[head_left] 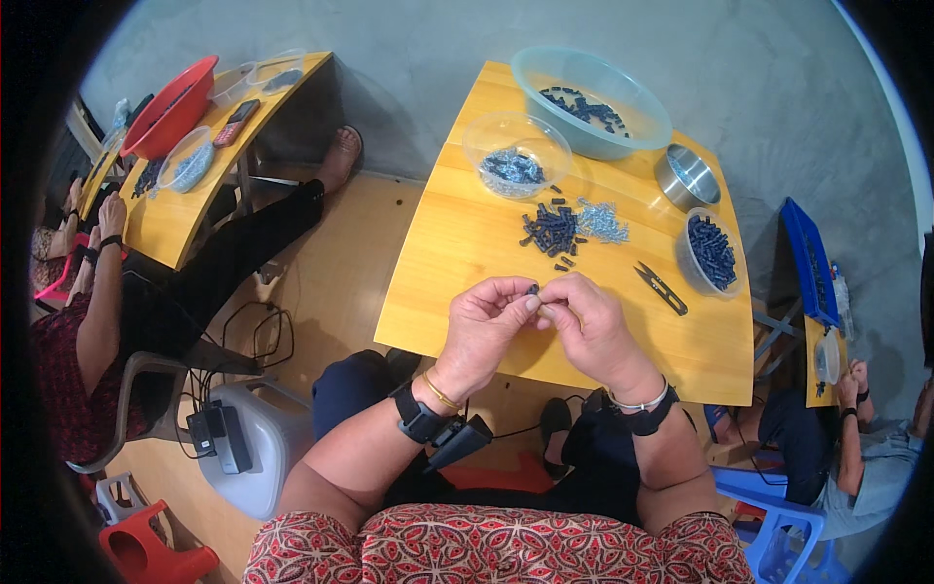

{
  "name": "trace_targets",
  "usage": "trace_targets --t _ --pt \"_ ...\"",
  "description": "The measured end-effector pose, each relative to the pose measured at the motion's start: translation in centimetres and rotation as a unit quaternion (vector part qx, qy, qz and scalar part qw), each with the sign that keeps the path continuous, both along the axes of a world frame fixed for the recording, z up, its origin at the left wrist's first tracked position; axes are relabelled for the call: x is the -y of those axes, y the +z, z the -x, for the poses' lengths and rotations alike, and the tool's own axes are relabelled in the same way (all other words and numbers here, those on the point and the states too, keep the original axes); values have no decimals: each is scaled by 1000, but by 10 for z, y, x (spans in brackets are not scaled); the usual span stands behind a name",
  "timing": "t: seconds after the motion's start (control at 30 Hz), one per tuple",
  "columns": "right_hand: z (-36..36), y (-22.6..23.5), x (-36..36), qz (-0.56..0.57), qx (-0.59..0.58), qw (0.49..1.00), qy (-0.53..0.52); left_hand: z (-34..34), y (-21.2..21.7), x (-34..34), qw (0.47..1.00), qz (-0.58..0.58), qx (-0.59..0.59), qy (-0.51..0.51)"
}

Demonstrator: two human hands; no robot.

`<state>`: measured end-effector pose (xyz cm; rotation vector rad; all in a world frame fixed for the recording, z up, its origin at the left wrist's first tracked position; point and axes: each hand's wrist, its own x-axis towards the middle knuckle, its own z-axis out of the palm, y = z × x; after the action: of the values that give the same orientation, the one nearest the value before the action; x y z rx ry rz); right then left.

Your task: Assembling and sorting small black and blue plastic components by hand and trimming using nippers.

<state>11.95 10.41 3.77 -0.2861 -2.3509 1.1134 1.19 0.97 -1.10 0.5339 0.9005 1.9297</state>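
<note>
Over the near edge of the wooden table, my left hand (484, 319) pinches a small black cylindrical part (532, 289) between thumb and fingertips. My right hand (592, 319) is closed in a pinch right beside it, its fingertips meeting the left thumb. Whatever the right fingers grip is hidden. Just beyond both hands lies a loose pile of small black parts (552, 230), with a heap of small silvery metal pieces (602, 222) touching its right side. To the right of my right hand rest black thread snips (662, 289).
Along the table (428, 282) stand a clear tub of silvery pieces (516, 127), a large pale-blue basin (642, 127), a steel bowl (689, 177) and a tub of black parts (693, 277). Other people sit at tables on both sides. A grey stool (263, 467) with cables stands left.
</note>
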Motion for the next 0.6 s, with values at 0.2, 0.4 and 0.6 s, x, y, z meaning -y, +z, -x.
trace_targets --t 0.2,0.4,0.6 --pt "-3 -8 -11 36 -29 998 -52 4 -2 0 997 -21 67 -10" --pt "1 4 -3 -18 -20 999 -32 4 -3 0 999 -32 37 -18" --pt "0 6 0 -55 -37 998 -10 2 -4 1 1000 -11 -19 -7"
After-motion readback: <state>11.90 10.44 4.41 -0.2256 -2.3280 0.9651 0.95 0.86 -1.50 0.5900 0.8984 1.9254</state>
